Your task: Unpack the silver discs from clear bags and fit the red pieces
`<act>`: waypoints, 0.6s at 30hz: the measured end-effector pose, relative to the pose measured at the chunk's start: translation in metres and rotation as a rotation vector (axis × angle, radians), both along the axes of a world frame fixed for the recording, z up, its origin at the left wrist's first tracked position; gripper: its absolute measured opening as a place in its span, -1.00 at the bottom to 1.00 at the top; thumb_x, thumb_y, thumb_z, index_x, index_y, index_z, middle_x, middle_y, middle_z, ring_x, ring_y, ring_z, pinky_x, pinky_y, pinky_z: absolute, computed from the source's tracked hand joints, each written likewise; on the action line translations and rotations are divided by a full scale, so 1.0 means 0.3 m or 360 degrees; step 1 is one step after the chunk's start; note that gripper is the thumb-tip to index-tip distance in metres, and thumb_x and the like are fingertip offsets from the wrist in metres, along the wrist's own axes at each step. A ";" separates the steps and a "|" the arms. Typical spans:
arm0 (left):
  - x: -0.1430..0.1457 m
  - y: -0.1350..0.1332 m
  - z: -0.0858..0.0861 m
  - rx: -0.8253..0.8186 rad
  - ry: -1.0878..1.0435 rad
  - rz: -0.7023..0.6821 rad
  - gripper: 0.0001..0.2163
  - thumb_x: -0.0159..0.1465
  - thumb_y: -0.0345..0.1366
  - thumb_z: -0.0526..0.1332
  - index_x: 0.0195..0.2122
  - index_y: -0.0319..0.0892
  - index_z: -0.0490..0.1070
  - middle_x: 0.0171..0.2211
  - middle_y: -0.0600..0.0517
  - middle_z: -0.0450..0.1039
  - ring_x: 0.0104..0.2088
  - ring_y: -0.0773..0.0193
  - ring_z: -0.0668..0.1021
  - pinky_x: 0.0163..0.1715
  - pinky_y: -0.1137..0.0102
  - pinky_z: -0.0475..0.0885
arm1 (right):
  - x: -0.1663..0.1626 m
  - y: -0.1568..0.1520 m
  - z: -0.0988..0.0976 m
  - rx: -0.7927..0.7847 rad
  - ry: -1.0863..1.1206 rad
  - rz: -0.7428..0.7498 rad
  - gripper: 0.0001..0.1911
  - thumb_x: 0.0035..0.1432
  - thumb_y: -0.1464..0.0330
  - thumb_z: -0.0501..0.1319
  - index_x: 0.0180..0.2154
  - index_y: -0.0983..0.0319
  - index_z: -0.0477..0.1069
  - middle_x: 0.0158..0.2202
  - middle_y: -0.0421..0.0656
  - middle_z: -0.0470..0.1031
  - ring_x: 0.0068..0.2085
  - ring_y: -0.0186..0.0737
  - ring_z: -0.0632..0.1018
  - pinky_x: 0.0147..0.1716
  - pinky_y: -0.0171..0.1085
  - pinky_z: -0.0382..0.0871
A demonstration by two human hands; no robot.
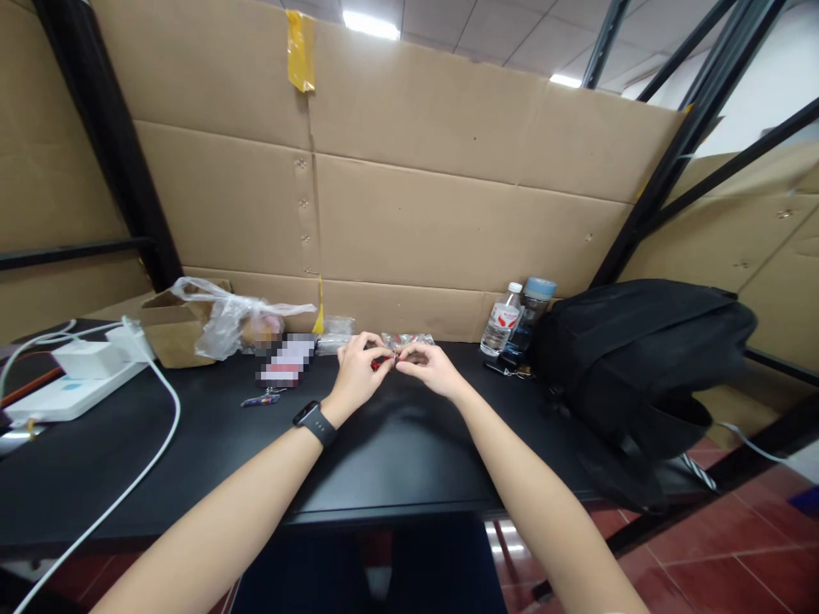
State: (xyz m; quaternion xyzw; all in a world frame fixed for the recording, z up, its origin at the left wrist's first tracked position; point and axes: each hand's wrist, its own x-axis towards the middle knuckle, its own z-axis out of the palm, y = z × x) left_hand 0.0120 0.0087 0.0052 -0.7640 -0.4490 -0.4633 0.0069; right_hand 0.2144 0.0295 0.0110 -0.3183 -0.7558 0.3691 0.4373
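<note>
Both my hands meet over the far middle of the black table (384, 452). My left hand (359, 368), with a black band on its wrist, pinches a small red object (381, 362) with its fingers curled. My right hand (427, 365) is also pinched, its fingertips touching the same small piece, which has a bit of metal at the join. What exactly the piece is I cannot make out. Small clear plastic bags (407, 341) lie just behind my hands.
A white power strip (64, 394) with plugs and a cable (147, 460) lies at the left. A brown paper bag (172, 328) with clear plastic stands behind it. A water bottle (502, 321), a blue-capped bottle (531, 315) and a black backpack (640, 358) are at the right. Cardboard walls enclose the table.
</note>
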 end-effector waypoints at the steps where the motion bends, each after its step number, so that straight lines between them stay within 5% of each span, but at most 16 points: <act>1: 0.000 -0.001 0.001 -0.0010 -0.0004 -0.0002 -0.91 0.28 -0.28 0.30 -0.27 -0.04 0.62 -0.10 -0.02 0.45 0.00 0.09 0.46 0.01 0.14 0.25 | 0.007 0.001 0.006 0.0075 -0.0072 -0.0024 -0.71 0.10 0.14 0.39 -0.29 0.24 0.52 -0.07 -0.06 0.57 -0.15 -0.16 0.60 -0.11 -0.19 0.48; 7: 0.004 -0.009 0.009 -0.0066 0.0056 -0.0055 -0.88 0.31 -0.23 0.26 -0.29 -0.02 0.62 -0.09 -0.02 0.45 0.02 0.07 0.45 0.00 0.14 0.25 | 0.016 -0.003 0.019 0.0243 -0.0292 -0.0088 -0.73 0.24 0.16 0.27 -0.32 0.23 0.55 -0.08 -0.06 0.54 -0.13 -0.18 0.55 -0.29 -0.29 0.39; 12: 0.005 -0.012 0.012 -0.0185 0.0012 -0.0187 -0.76 0.43 -0.20 0.06 -0.01 0.02 0.50 0.01 -0.01 0.45 0.07 0.11 0.45 0.05 0.16 0.27 | 0.015 0.004 0.011 0.0277 -0.0351 -0.0154 -0.77 0.22 0.22 0.28 -0.37 0.24 0.54 -0.03 -0.04 0.48 -0.05 -0.14 0.52 -0.26 -0.28 0.40; 18: 0.010 0.003 -0.030 -0.0254 0.0309 -0.0234 -0.70 0.30 -0.03 0.24 0.02 0.05 0.50 0.08 -0.02 0.43 0.11 -0.01 0.38 0.06 0.09 0.26 | 0.027 0.002 0.019 0.0240 -0.0389 -0.0130 -0.83 0.19 0.29 0.29 -0.40 0.23 0.54 0.01 -0.05 0.42 -0.06 -0.16 0.52 -0.21 -0.25 0.43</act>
